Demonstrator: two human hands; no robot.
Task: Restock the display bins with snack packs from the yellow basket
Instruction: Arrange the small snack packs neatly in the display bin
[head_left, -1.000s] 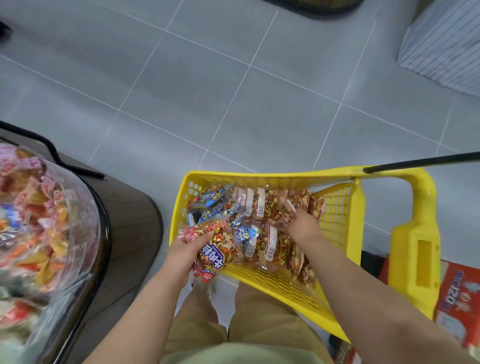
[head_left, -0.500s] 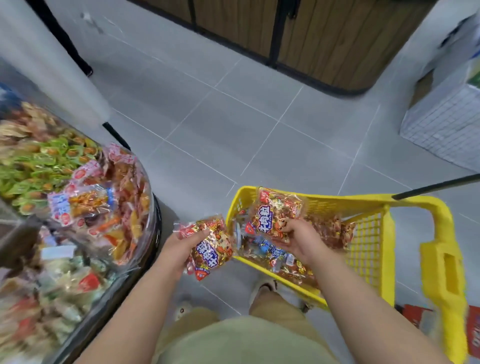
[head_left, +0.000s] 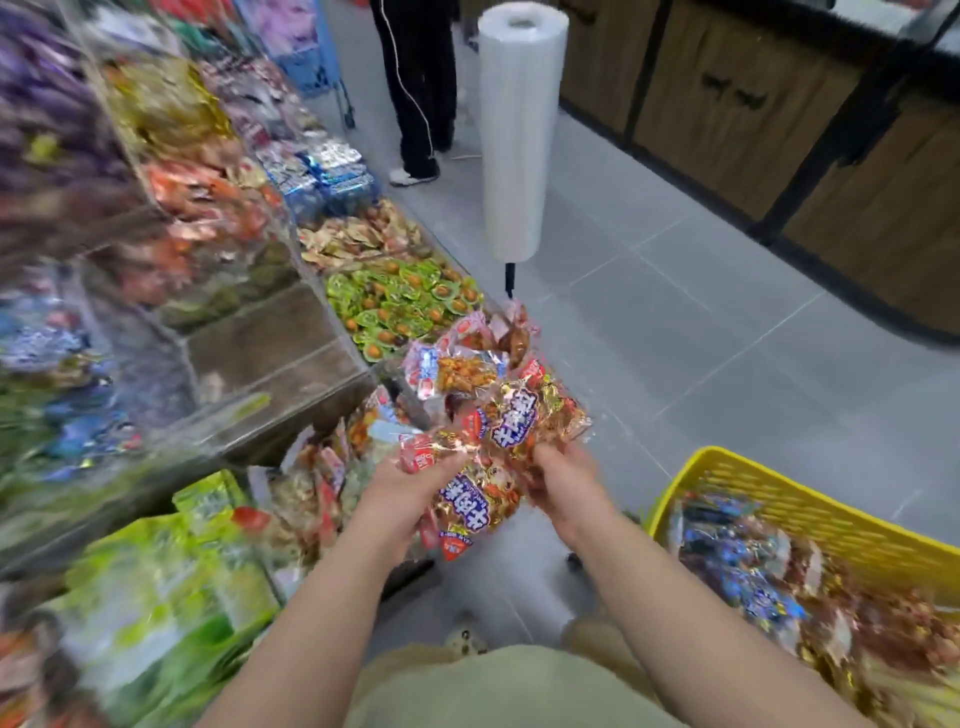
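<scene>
Acrylic-walled and nearly bare, one display bin (head_left: 270, 348) is seen ahead and left of the left hand (head_left: 397, 501), by which a red-gold snack pack (head_left: 470, 501) is gripped. A second snack pack (head_left: 519, 415) is pinched by the right hand (head_left: 566, 480). Labels should be matched first, then each pack lowered past the wall and released flat, not tossed. More stock is held in the yellow basket (head_left: 810, 514), right of that hand.

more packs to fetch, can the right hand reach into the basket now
Likely yes: the basket lies open-topped beside the right hand, nothing between, though its fingers hold a pack.
</scene>
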